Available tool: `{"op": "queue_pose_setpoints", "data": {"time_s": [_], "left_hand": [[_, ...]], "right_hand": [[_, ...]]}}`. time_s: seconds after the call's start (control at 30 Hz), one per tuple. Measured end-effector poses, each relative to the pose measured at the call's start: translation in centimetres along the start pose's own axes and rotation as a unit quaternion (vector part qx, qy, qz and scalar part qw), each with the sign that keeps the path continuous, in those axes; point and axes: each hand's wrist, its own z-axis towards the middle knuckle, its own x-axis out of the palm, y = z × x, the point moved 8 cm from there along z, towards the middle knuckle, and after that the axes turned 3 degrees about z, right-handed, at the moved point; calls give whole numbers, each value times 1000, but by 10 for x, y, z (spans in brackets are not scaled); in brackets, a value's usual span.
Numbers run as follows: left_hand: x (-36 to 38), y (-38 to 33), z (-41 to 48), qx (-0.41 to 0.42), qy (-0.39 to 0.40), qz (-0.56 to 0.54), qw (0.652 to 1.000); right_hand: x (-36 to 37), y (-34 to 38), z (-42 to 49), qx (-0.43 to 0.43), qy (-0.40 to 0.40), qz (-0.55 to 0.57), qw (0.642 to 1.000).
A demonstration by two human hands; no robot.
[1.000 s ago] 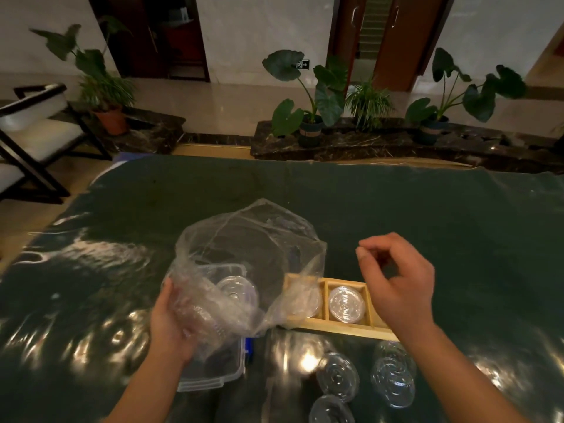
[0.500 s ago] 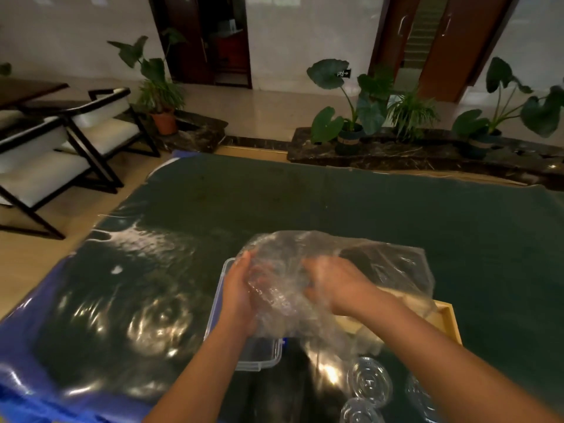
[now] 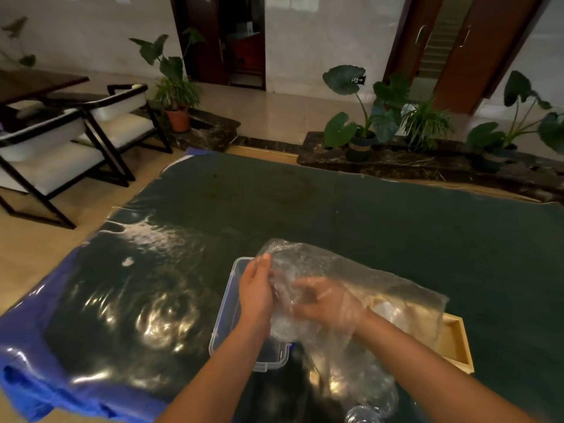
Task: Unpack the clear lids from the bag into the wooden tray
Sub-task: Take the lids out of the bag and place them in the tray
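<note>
A crumpled clear plastic bag (image 3: 381, 288) lies over the middle of the green table. My left hand (image 3: 254, 290) grips its left edge from outside. My right hand (image 3: 329, 303) is inside the bag, seen through the film, fingers curled; whether it holds a lid is hidden by the wrinkles. The wooden tray (image 3: 456, 340) sits to the right, mostly covered by the bag. One clear lid (image 3: 361, 415) shows at the bottom edge of the view.
A clear plastic box (image 3: 232, 315) with clip latches sits under my left hand. The green tablecloth (image 3: 305, 203) stretches far ahead, with a blue cover (image 3: 45, 377) along the left edge. Chairs stand at left, potted plants beyond the table.
My right hand moved from above the tray into the bag. The bag sank from puffed up to flatter over the tray. My view swung left and the loose lids slid nearly out of sight.
</note>
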Motion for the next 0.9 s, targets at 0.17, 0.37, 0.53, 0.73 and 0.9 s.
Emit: {"op": "queue_pose_setpoints", "data": {"time_s": [0.17, 0.37, 0.53, 0.73, 0.9], "left_hand": [[-7, 3, 7, -27, 12, -28, 999], [-2, 8, 5, -21, -1, 0, 1000], [-3, 6, 12, -1, 13, 23, 1000], [-15, 4, 12, -7, -23, 19, 1000], [-35, 6, 23, -17, -72, 23, 997]], "right_hand": [[-8, -22, -3, 73, 12, 49, 996], [5, -25, 3, 15, -18, -67, 998], [1, -32, 7, 24, -75, -64, 995], [-37, -16, -19, 7, -188, 27, 982], [-73, -11, -59, -22, -266, 150, 952]]}}
